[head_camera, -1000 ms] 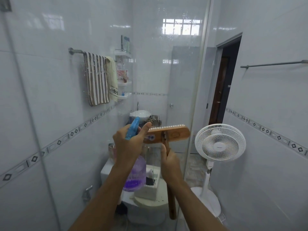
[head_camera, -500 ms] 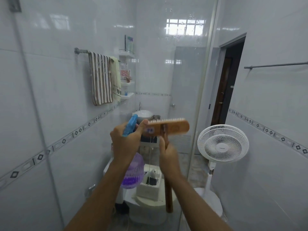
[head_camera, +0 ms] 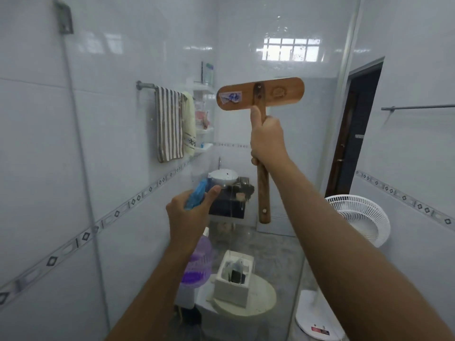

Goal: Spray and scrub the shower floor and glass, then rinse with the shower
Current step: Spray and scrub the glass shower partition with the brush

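A wet glass shower panel (head_camera: 307, 217) stands right in front of me, its edge running down at the right. My right hand (head_camera: 267, 139) grips the handle of a wooden scrub brush (head_camera: 261, 94), raised high with the flat back of the head facing me, against or close to the glass. My left hand (head_camera: 189, 215) holds a spray bottle (head_camera: 198, 264) with purple liquid and a blue trigger head, lower and to the left, thumb stretched toward the nozzle.
Beyond the glass are a toilet (head_camera: 241, 301) with a white box on its lid, a small sink (head_camera: 224, 177), corner shelves (head_camera: 204, 114) and a striped towel (head_camera: 170, 124) on a rail. A white pedestal fan (head_camera: 359, 220) stands at the right, near a dark doorway (head_camera: 354, 129).
My right hand has lifted the brush up from chest height and turned its head so the flat back faces me. The left hand with the spray bottle stayed about where it was.
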{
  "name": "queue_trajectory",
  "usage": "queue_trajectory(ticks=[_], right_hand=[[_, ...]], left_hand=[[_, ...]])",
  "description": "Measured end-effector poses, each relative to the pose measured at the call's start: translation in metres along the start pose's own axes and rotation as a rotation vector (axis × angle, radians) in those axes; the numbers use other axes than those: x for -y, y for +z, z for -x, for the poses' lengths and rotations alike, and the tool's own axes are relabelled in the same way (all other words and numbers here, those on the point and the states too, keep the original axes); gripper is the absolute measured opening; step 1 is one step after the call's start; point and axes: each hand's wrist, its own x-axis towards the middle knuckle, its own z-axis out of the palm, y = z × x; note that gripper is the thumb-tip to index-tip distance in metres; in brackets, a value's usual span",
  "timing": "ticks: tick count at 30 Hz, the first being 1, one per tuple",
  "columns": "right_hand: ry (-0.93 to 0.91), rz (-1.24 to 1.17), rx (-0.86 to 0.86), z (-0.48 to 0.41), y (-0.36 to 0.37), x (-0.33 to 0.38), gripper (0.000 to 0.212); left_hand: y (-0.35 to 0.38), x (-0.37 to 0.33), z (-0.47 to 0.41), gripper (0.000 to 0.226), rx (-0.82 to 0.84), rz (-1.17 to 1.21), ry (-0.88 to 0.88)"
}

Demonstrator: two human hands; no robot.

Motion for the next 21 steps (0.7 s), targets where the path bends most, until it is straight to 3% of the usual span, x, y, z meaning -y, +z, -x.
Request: queue_trajectory(ticks=[6,21], right_hand=[[-0.005,0.030,-0.026,0.011,0.014,-0.015,0.047],[0.013,0.041,-0.025,0.007,0.018,-0.010,0.048]], left_hand=[[-0.011,0.013,-0.011,0.050,-0.022,-0.008,0.089],[-0.023,0.011,-0.019,0.037,0.048,-0.038,0.047]])
